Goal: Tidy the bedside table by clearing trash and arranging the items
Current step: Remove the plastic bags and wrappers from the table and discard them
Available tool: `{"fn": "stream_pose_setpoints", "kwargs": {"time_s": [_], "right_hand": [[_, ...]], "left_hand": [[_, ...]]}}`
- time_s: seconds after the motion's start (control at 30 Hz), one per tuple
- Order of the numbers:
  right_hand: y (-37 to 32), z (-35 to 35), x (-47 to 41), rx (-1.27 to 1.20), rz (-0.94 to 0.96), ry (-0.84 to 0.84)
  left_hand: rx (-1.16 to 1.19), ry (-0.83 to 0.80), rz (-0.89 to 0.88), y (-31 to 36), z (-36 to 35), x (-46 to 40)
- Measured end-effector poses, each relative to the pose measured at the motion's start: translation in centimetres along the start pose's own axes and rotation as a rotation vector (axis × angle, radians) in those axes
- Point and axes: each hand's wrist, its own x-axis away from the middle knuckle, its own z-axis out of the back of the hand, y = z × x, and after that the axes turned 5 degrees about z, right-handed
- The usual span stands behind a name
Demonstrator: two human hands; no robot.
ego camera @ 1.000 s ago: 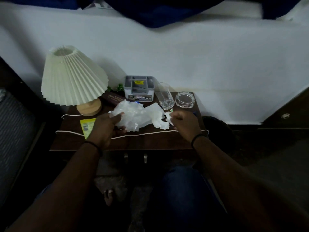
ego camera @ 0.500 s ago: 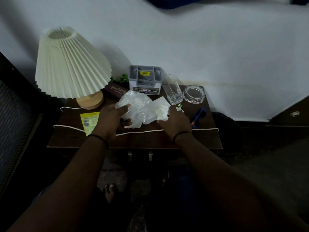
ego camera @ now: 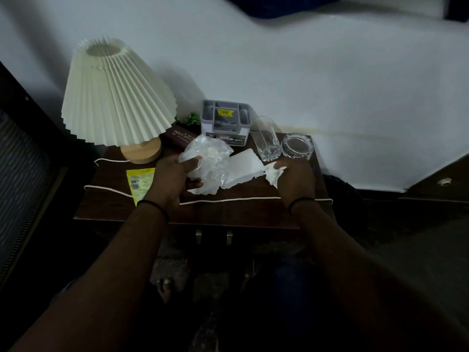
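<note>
On the dark wooden bedside table (ego camera: 228,209), my left hand (ego camera: 175,179) grips a crumpled clear plastic bag (ego camera: 208,161) at the table's middle. A torn white paper sheet (ego camera: 243,168) lies against the bag on its right. My right hand (ego camera: 295,179) is closed on a crumpled white tissue (ego camera: 272,174), just in front of the drinking glass (ego camera: 265,139). A yellow wrapper (ego camera: 140,181) lies flat to the left of my left hand.
A pleated cream lamp (ego camera: 114,97) stands at the back left, its white cord (ego camera: 228,200) running across the table front. A grey organiser box (ego camera: 225,121), a dark case (ego camera: 179,137), a small green plant (ego camera: 191,119) and a glass ashtray (ego camera: 298,146) line the back.
My right hand has moved right, away from the paper sheet, and now holds a crumpled tissue. My left hand keeps its grip on the plastic bag.
</note>
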Motion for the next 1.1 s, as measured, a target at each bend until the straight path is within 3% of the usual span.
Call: {"fn": "stream_pose_setpoints", "kwargs": {"time_s": [0.1,0.4,0.73,1.0,1.1], "right_hand": [[0.8,0.1,-0.6,0.027,-0.096,-0.071],[0.1,-2.0,-1.6,0.141,-0.056,-0.307],[1.9,-1.9,-3.0,0.088,-0.057,-0.232],[2.2,1.3,-1.8,-0.056,-0.288,-0.107],[1.6,2.9,-1.1,-0.326,-0.427,-0.048]], "left_hand": [[-0.006,-0.003,0.006,-0.3,-0.1,-0.2],[-0.030,0.008,-0.006,-0.7,0.2,-0.9],[-0.027,-0.004,0.007,-0.9,-0.8,-0.7],[-0.014,-0.013,0.013,-0.9,-1.1,0.4],[-0.018,-0.013,0.016,-1.2,-1.2,1.0]]}}
